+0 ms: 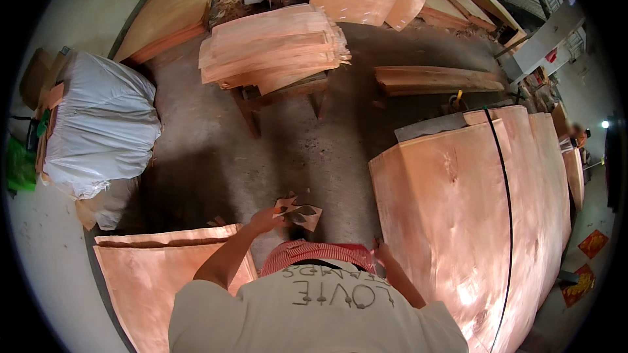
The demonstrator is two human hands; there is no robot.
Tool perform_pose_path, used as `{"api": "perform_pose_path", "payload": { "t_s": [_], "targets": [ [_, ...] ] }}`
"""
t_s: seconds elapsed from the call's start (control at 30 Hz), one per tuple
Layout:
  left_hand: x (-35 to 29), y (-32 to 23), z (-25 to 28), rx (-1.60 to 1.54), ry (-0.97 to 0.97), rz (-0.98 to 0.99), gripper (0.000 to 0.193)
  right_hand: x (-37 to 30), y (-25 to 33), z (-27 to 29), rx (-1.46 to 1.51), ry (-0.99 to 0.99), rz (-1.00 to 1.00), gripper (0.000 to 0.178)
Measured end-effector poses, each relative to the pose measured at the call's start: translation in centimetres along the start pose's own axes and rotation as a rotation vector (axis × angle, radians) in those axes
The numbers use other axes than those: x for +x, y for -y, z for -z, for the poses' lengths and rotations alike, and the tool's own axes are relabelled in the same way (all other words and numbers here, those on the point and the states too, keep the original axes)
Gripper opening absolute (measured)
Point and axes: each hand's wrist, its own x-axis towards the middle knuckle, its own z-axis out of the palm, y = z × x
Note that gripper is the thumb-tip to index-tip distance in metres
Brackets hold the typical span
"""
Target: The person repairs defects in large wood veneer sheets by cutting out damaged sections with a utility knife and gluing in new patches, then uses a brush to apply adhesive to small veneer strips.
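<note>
My left hand (264,221) is closed on a small ragged scrap of wood veneer (313,212), which has gaps torn through it. The scrap hangs over the floor in front of my waist. Low at my right side is my right hand (381,252), close to the edge of a large veneer stack (451,183); its fingers are too small and dark to make out. A lower stack of veneer sheets (157,281) lies beside my left forearm, its top sheet edge slightly raised.
Ahead, a wooden stand (248,114) bears a pile of uneven veneer sheets (275,42). A white-covered bundle (101,121) stands at the left wall. Narrow veneer strips (438,80) lie on the floor (301,144) at the right. A black strap (507,202) crosses the large stack.
</note>
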Motion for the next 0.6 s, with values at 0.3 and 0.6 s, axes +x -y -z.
{"api": "perform_pose_path", "payload": {
  "t_s": [0.3, 0.6],
  "targets": [
    [9.4, 3.5, 12.2, -0.313, -0.286, -0.012, 0.048, 11.3, 20.4, 7.2, -0.081, 0.015, 0.014, 0.057],
    [18.2, 1.7, 26.5, -0.170, -0.252, 0.043, 0.044, 27.9, 27.9, 10.2, 0.045, 0.071, 0.037, 0.048]
  ]
}}
